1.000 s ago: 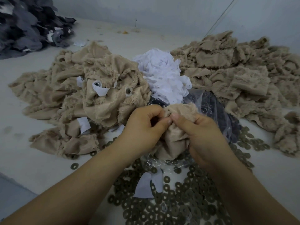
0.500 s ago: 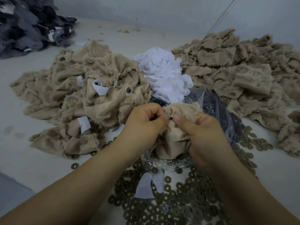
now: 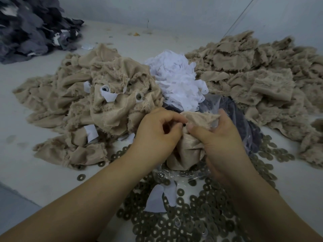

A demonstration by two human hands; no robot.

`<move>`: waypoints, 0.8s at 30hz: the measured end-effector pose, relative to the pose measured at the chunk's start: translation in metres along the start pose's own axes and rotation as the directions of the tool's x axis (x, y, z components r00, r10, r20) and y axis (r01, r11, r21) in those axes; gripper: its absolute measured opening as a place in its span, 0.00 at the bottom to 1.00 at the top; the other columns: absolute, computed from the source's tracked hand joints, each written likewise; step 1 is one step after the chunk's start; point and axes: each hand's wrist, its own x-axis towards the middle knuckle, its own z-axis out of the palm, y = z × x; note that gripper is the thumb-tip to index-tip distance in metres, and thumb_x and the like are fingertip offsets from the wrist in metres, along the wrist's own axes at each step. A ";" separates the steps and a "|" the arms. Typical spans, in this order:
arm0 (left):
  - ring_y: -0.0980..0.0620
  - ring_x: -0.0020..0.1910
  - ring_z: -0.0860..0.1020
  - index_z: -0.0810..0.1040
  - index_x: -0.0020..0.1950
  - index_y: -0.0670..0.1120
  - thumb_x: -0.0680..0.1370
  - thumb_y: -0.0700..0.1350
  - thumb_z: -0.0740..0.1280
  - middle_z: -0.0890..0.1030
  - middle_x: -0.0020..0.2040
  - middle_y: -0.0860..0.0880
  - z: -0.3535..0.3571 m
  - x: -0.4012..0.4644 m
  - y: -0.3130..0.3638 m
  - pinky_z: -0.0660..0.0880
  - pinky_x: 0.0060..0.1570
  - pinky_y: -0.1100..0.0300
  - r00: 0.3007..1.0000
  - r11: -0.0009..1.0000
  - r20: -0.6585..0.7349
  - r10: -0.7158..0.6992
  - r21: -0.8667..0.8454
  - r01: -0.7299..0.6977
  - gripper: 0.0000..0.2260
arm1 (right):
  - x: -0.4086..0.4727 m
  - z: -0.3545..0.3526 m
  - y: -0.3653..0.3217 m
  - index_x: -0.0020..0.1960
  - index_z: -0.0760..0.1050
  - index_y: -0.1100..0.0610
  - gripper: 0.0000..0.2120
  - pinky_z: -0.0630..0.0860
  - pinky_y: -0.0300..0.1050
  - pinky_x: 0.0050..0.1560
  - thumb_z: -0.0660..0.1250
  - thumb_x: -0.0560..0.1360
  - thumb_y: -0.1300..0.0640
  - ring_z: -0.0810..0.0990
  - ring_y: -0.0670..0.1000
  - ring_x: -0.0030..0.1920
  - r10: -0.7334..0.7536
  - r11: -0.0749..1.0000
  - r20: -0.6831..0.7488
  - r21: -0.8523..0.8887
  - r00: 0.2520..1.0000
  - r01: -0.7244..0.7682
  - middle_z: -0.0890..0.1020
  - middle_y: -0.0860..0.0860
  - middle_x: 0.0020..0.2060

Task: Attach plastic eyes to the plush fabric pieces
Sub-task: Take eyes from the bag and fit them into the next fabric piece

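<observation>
Hands meet at the middle of my view over a tan plush piece point(image 3: 187, 151). My left hand point(image 3: 157, 135) has its fingers curled in, thumb and forefinger pinching the cloth at a small dark plastic eye point(image 3: 184, 125) that sits right between the two thumbs. My right hand point(image 3: 220, 137) grips the same piece from the right, thumb pressing beside the eye and fingers wrapped over the fuzzy upper edge. The piece hangs down between both hands above a clear plastic bag point(image 3: 244, 123). Near me, dark washers point(image 3: 201, 215) lie scattered thickly across the table point(image 3: 26, 172). To the left sits a tan heap point(image 3: 90, 109) with two eyes already fitted, one point(image 3: 104, 88) on a white patch. Far right lies another tan pile point(image 3: 258, 70), white scraps point(image 3: 176, 79) between the two, and grey fabric point(image 3: 29, 27) at the far left.
</observation>
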 end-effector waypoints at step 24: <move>0.61 0.34 0.76 0.84 0.41 0.49 0.71 0.41 0.73 0.78 0.34 0.57 -0.004 -0.008 -0.028 0.79 0.38 0.57 0.882 0.854 0.459 -0.109 0.496 -0.153 0.02 | 0.008 -0.018 -0.021 0.48 0.85 0.42 0.10 0.74 0.78 0.40 0.73 0.76 0.58 0.75 0.77 0.51 -0.226 0.948 -0.191 -0.268 0.955 0.171 0.81 0.68 0.45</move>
